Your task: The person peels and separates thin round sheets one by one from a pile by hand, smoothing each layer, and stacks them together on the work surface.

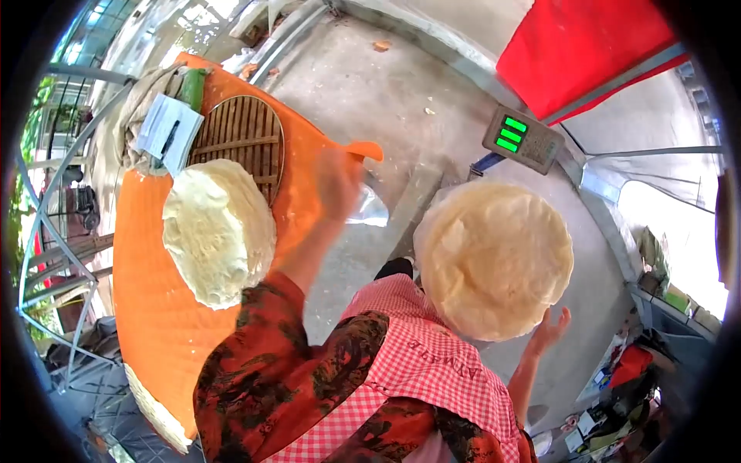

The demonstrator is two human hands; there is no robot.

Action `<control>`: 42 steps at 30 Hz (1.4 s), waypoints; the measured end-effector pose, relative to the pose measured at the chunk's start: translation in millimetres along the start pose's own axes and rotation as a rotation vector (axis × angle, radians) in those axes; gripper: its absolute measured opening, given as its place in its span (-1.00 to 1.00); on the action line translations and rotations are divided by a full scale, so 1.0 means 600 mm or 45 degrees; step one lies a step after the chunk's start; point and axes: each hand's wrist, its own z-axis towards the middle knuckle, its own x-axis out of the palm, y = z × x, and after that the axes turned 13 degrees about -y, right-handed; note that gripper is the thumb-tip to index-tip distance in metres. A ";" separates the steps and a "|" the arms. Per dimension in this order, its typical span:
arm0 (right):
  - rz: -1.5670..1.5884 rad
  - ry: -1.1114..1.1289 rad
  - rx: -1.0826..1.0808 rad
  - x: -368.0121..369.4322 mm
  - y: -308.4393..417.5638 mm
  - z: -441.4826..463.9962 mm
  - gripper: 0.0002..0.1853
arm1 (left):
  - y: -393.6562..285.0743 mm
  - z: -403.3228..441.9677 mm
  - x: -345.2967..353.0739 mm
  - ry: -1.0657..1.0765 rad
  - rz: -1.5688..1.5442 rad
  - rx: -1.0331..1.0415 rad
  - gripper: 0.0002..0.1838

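A tall stack of round, thin, pale sheets (498, 258) stands in front of me on the right, just below the scale display. My right hand (549, 332) is at the lower right edge of this stack, fingers apart; whether it touches the sheets I cannot make out. My left hand (340, 185) is smeared by motion above the edge of the orange-covered table (154, 309), and its fingers do not show clearly. Left of my left forearm, a second pile of pale round sheets (220, 231) lies on the table, partly over a round slatted bamboo tray (239, 131).
A scale display (525, 139) with green lit panels stands beyond the right stack. Papers with a pen (168, 133) lie by a crumpled cloth (143, 116) at the table's far end. A red sheet (579, 54) hangs upper right. Piled goods (625, 386) are at lower right.
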 end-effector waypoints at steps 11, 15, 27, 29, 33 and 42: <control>0.585 0.401 -0.193 0.078 0.254 -0.024 -0.70 | 0.176 0.142 -0.052 0.184 0.625 -0.325 -0.62; 0.786 1.219 -0.067 0.170 0.365 -0.077 -0.85 | 0.083 -0.012 -0.153 0.172 0.219 0.031 -0.71; 0.960 1.684 -0.559 0.497 0.770 -0.410 -0.86 | 0.283 -0.148 -0.556 -0.010 1.117 -0.381 -0.28; 0.877 1.387 -0.855 0.564 0.826 -0.440 -0.80 | 0.335 -0.144 -0.537 0.164 1.021 -0.639 -0.18; 0.439 0.983 -1.014 0.641 0.960 -0.510 -0.76 | 0.341 -0.160 -0.522 0.167 0.885 -0.734 -0.16; 0.160 1.080 -1.136 0.695 1.023 -0.533 -0.77 | 0.364 -0.173 -0.517 0.109 0.872 -0.685 -0.10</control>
